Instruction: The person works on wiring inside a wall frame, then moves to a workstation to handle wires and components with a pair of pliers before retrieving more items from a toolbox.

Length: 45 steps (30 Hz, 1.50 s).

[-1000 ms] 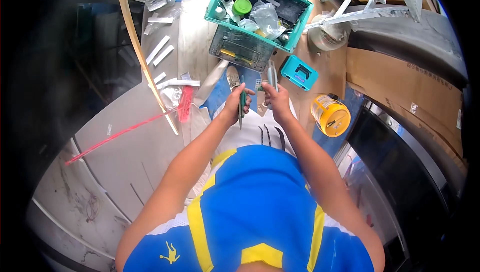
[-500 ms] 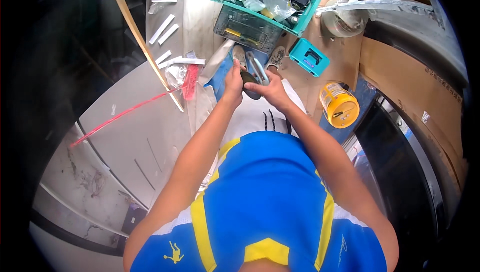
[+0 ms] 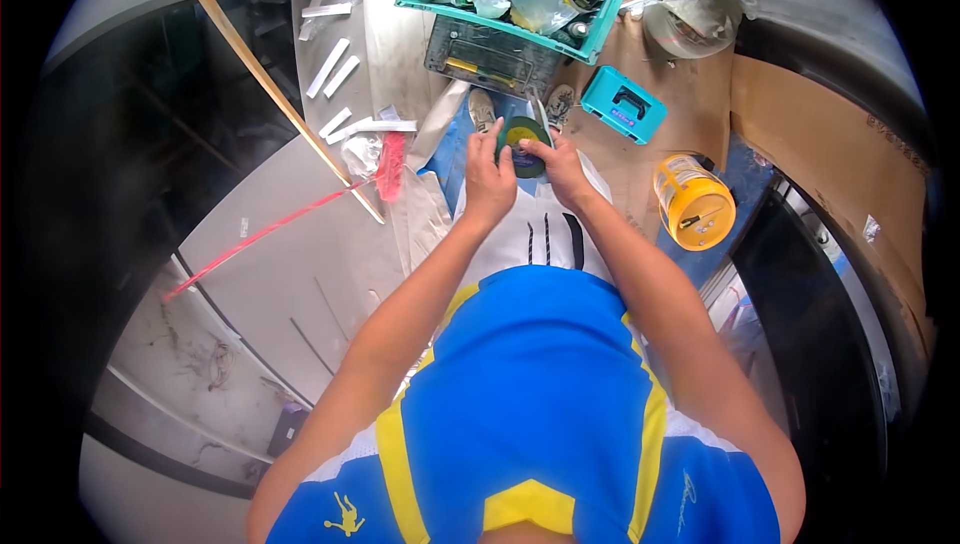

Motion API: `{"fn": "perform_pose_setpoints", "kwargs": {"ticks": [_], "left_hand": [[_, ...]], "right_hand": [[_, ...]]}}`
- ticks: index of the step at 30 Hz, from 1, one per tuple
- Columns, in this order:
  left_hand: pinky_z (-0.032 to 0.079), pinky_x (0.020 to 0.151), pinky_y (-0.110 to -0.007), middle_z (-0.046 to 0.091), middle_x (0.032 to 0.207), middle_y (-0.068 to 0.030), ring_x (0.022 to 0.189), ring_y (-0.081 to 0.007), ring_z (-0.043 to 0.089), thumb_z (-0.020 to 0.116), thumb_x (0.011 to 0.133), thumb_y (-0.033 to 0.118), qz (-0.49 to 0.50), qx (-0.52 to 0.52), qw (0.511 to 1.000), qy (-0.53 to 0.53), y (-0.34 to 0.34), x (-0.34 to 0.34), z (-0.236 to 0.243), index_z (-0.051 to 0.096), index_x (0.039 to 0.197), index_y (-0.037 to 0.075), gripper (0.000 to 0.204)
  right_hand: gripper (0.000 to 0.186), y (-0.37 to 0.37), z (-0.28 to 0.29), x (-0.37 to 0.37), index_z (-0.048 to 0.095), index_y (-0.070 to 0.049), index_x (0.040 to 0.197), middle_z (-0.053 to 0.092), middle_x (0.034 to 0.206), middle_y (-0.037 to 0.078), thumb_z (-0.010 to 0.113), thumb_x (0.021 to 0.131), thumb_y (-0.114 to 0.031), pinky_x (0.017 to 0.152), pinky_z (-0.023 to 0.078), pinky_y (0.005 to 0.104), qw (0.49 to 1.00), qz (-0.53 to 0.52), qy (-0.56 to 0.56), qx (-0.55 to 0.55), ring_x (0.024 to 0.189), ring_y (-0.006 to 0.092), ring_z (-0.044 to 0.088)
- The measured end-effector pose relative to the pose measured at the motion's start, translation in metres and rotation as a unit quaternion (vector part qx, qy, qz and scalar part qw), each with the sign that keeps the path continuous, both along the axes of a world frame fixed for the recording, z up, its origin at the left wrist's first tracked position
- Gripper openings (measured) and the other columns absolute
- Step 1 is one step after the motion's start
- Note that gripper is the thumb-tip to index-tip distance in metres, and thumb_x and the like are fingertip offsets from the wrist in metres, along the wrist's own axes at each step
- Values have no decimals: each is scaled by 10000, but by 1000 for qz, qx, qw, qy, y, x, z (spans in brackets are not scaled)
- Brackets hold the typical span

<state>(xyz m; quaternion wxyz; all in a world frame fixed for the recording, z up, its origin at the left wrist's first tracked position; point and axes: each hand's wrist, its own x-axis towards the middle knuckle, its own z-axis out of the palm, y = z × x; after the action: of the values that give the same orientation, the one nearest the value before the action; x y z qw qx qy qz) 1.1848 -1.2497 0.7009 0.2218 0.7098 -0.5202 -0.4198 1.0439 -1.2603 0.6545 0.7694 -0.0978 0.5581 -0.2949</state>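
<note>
In front of my thighs, a round dark green disc (image 3: pixel 523 166) with a yellow-green middle is held between both hands, its face turned up. My left hand (image 3: pixel 490 182) is closed on its left edge, fingers pointing away from me. My right hand (image 3: pixel 567 172) grips it from the right, with the thumb lying across its face. A slim silver metal tool (image 3: pixel 541 110) sticks out beyond the right fingers, seen nearly edge-on. Most of that tool is hidden, so its kind does not show.
Ahead stands a teal crate (image 3: pixel 590 34) of mixed supplies beside a dark clear-lidded box (image 3: pixel 490 52). To the right are a teal toolbox (image 3: pixel 624 106) and a yellow bucket (image 3: pixel 697 206). At left, a wooden strip (image 3: pixel 255 66), white pieces (image 3: pixel 328 68) and red tape (image 3: pixel 270 236) lie about.
The disc has turned from edge-on to face-up. The silver tool has swung to a narrower view at the right hand. My left hand has shifted slightly right.
</note>
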Motion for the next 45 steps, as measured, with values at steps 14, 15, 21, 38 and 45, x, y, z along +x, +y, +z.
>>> {"fn": "perform_pose_setpoints", "kwargs": {"ticks": [14, 15, 21, 38, 45], "left_hand": [[420, 906, -395, 508, 1108, -192, 1064, -356, 521, 508, 906, 43, 44, 46, 998, -3, 15, 51, -34, 529, 1237, -5, 335], [420, 906, -395, 508, 1108, -192, 1064, -356, 521, 508, 906, 43, 39, 41, 998, 0, 18, 64, -42, 529, 1237, -5, 335], [470, 631, -276, 563, 847, -49, 671, -114, 542, 498, 945, 77, 24, 156, 978, 133, 26, 129, -84, 527, 1184, 42, 243], [458, 932, -428, 604, 1180, -253, 1087, -402, 598, 482, 908, 65, -134, 215, 965, 66, 11, 155, -180, 339, 1375, 21, 490], [490, 865, -427, 592, 1116, -279, 1018, -412, 616, 505, 877, 44, -209, 227, 940, 145, 31, 117, -183, 232, 1398, 21, 589]], "right_hand": [[286, 12, -30, 43, 651, 30, 1025, 681, 937, 66, 655, 862, -204, 745, 489, 256, 984, -68, 150, 63, 801, 132, 638], [286, 8, -33, 50, 651, 30, 1025, 681, 937, 66, 655, 862, -204, 745, 489, 256, 984, -74, 152, 59, 801, 132, 638], [247, -42, -89, 77, 643, -43, 1044, 665, 909, 58, 683, 853, -195, 518, 467, 328, 940, -317, 70, 107, 722, 174, 644], [319, 34, -119, 178, 612, -81, 912, 545, 692, -39, 784, 823, -334, 488, 391, 222, 976, -129, 146, 101, 570, 45, 473], [207, 77, -149, 123, 636, -62, 848, 601, 717, -10, 745, 814, -235, 567, 409, 245, 980, -91, 139, 107, 632, 71, 524]]}}
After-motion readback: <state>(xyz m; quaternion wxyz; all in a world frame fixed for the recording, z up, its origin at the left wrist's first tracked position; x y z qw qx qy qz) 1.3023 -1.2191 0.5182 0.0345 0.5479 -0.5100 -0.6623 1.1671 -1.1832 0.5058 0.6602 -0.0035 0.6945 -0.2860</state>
